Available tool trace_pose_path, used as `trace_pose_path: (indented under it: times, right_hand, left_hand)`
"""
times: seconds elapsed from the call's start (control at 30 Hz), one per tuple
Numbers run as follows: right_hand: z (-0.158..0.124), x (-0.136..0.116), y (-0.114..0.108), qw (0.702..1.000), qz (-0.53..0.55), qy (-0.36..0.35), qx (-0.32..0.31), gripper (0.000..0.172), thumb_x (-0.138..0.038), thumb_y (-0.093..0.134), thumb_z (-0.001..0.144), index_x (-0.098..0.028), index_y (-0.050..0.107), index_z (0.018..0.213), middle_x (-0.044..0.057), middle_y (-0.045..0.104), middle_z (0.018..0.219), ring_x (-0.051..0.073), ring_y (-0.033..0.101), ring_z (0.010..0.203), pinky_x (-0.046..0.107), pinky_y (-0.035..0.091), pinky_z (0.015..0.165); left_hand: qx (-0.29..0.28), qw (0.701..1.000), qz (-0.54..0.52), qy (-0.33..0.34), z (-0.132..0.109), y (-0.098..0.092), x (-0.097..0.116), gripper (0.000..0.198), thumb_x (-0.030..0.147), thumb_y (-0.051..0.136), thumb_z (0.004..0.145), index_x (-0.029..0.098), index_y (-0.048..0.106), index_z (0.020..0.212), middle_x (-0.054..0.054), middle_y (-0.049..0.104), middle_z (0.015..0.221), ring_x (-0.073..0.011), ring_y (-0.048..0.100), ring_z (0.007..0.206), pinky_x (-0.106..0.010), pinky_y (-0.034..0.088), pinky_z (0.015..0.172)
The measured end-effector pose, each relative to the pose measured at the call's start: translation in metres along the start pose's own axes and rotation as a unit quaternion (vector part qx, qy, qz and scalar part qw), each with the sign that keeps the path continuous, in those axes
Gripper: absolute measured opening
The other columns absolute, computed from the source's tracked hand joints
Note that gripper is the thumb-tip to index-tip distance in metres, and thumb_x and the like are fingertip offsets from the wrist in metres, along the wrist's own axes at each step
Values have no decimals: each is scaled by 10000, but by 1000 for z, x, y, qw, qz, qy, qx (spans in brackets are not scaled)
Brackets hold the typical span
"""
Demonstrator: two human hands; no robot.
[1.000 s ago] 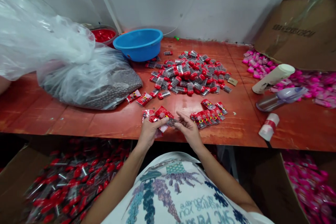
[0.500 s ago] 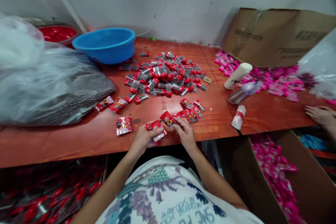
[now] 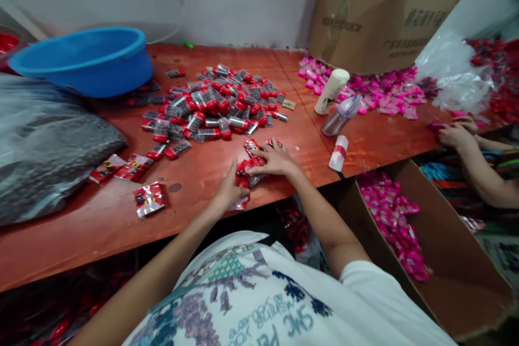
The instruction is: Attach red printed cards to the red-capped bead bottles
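Note:
My left hand (image 3: 230, 188) is closed round small red printed packets (image 3: 244, 173) near the table's front edge. The silvery edge of one packet pokes out below its thumb. From the other side, my right hand (image 3: 276, 161) reaches over the same bunch, its fingers spread and touching the packets. More red packets (image 3: 252, 146) lie just beyond its fingertips. A single red packet (image 3: 149, 199) rests flat to the left, with two others (image 3: 133, 166) behind it by the bag. Behind my hands is a heap of clear tubes with red caps and dark contents (image 3: 219, 102).
At left stand a blue basin (image 3: 81, 59) and a plastic bag of dark beads (image 3: 52, 146). A white cylinder (image 3: 332, 91), a purple-lidded cup (image 3: 341, 115) and a roll (image 3: 338, 153) stand right. Beyond are pink packets (image 3: 381, 89), cartons (image 3: 377, 21) and another person's hands (image 3: 460, 131).
My view has swung to the right. My hands have come together over the packets; the right hand has let go of its single packet and spread over the bunch.

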State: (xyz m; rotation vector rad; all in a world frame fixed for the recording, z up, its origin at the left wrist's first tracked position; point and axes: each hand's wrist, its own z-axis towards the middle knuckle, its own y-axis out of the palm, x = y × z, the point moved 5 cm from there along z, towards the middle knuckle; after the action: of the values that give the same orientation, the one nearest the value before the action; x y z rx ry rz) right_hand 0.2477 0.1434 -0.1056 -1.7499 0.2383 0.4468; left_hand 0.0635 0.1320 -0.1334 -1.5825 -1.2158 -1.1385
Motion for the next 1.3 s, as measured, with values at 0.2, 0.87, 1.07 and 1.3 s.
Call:
trace_pose_path:
  times: [0.2,0.87,1.07,1.3]
  right_hand:
    - [-60,13,3,997,34,-45,52,665,-722,578,700,-372,555,1266,11,476,1400,349,229,1356,569,209,1054]
    - [-205,25,97,797,540,101,252,356,-356,606,830,-251,560,1166,54,655,998,180,641,806,311,552,653]
    - [-116,-63,92,735,657,65,155,320,-437,587,833,-219,614,1065,-5,609,702,122,548,556,233,483,471]
    - [-50,-136,75,725,687,-30,39,316,-495,619,799,-192,635,887,-27,580,639,99,508,510,214,445,464]
  left_hand:
    - [-102,976,184,46,-12,39,-9,854,17,735,474,235,565,1282,-26,517,894,-209,572,781,-344,468,804]
    - [-254,951,-125,-125,-87,106,-9,871,140,789,584,146,427,1376,-56,693,828,-152,626,682,-282,505,681]
    - [-93,961,-255,-57,-77,42,26,673,290,765,657,218,527,1283,-78,704,955,-75,499,375,-212,384,338]
    - [54,941,-333,-19,-69,-42,30,258,336,754,675,123,676,798,20,567,488,-87,442,332,-213,389,328]
